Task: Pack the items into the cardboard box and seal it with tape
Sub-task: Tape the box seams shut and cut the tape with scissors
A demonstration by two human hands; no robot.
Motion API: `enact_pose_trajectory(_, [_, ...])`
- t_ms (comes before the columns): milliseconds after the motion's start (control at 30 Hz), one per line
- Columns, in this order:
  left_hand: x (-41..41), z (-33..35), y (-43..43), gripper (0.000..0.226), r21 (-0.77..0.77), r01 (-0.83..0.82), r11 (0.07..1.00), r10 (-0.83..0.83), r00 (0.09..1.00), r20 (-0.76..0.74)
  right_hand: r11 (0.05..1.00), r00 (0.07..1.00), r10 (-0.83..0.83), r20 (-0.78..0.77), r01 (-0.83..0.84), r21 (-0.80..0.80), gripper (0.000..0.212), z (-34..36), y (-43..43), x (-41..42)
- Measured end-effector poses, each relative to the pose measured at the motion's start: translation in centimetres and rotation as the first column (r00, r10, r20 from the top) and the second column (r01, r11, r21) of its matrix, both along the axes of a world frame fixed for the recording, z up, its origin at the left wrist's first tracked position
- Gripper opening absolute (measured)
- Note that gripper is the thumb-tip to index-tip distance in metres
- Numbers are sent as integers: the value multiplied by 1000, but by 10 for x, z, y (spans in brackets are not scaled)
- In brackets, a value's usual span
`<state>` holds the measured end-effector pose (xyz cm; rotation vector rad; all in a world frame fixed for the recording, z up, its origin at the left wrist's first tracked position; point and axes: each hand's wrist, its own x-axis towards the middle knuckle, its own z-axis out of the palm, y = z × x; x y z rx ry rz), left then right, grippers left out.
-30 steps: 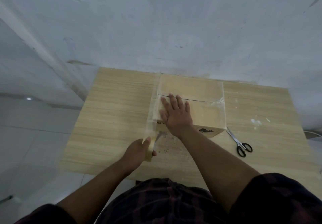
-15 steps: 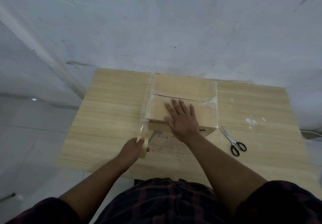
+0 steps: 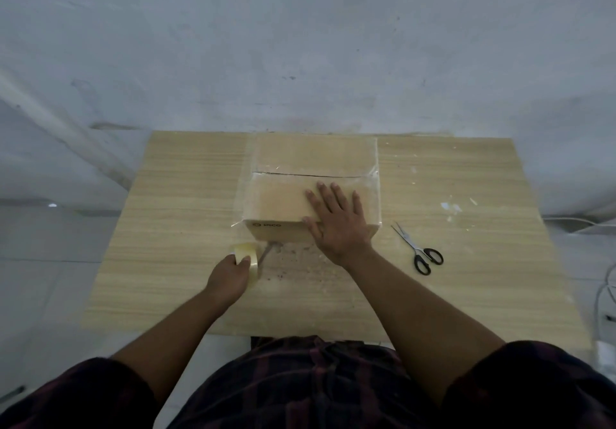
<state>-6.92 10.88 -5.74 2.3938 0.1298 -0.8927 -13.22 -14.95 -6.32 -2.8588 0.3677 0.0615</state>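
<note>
Head view shows "pico" printed on the cardboard box (image 3: 283, 208) near face. Your right hand (image 3: 336, 222) lies flat, fingers spread, on it; your left hand (image 3: 230, 275) grips the tape roll (image 3: 248, 258).

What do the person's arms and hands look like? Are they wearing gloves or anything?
No gloves. The left hand and right hand are bare, with no rings or watch showing. Both forearms are bare too. Dark plaid sleeves, blackish with dull red lines, end near the elbows.
</note>
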Motion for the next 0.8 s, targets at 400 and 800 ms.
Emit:
enact_pose_trajectory(400, [-10, -4, -9, 32, -3, -140, 990, 139, 986, 92, 998, 998, 55, 40, -54, -17, 65, -7, -28, -31])
enact_pose_trajectory(800, [-62, 30, -97, 35, -79, 465, 882, -266, 629, 731, 999, 997, -45, 60, 44, 7, 66, -11, -65, -82])
